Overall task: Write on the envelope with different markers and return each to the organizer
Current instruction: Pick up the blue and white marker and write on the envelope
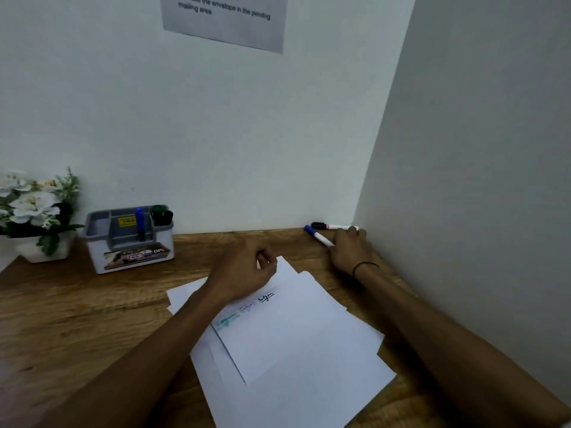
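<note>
There is only one view, from a camera worn on the person's head. It looks forward and down on the worktop (77, 310) from close above, toward the corner where two walls meet. Both forearms come in from the lower edge. The wide lens bends the outer parts.

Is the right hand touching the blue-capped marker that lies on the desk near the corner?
Touching. The head view shows the right hand with its fingers laid over the white rear end of the blue-capped marker, no gap visible. Whether the grip has closed cannot be told.
</note>
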